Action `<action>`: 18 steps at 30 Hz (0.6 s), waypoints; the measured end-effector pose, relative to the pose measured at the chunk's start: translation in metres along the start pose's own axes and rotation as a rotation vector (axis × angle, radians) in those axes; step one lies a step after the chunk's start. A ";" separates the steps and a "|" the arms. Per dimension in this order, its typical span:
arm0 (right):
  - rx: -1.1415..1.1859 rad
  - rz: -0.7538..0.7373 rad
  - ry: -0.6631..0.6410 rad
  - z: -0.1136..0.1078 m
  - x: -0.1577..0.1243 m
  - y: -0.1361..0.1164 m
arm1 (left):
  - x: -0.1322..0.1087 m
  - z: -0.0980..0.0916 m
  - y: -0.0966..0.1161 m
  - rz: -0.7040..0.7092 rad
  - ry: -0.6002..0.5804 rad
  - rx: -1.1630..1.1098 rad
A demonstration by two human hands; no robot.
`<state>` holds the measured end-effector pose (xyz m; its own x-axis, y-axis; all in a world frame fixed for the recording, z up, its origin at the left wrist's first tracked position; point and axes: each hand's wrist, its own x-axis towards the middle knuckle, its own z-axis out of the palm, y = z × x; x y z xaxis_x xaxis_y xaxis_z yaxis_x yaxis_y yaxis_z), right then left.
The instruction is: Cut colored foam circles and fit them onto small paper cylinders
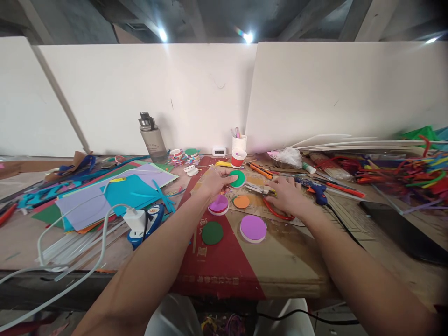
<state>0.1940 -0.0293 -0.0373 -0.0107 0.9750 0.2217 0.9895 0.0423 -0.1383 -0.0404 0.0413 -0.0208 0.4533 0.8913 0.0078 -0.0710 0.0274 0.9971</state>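
My left hand (219,183) pinches a round green disc (237,178) with a pale rim, above the cardboard. My right hand (285,193) lies over a pair of scissors (258,188), fingers apart; their red handle (280,213) shows beneath it. Whether the fingers touch the scissors I cannot tell. In front of my hands lie a purple disc on a white base (253,227), a dark green disc (212,233), an orange disc (241,201) and a purple-and-magenta disc (219,204). All of these rest on a red and brown cardboard sheet (227,270).
Coloured sheets (129,191) and a power strip (154,219) with a white cable lie left. A water bottle (153,140), disc stacks (192,156), a small clock (219,151) and paper cups (238,158) stand behind. Right are a glue gun (317,191) and a black phone (402,228).
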 end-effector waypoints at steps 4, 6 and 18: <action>0.704 -0.169 0.096 -0.001 -0.001 -0.020 | -0.006 0.013 0.004 0.047 0.015 0.031; 0.925 -0.193 0.061 0.000 -0.002 -0.030 | -0.008 0.019 0.006 0.079 0.006 0.053; 1.139 -0.144 0.071 0.000 -0.002 -0.036 | -0.015 0.033 0.007 0.095 -0.084 0.048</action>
<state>0.1582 -0.0324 -0.0323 -0.0687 0.9323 0.3552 0.2751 0.3599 -0.8915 -0.0182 0.0134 -0.0114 0.5198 0.8476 0.1066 -0.0758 -0.0786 0.9940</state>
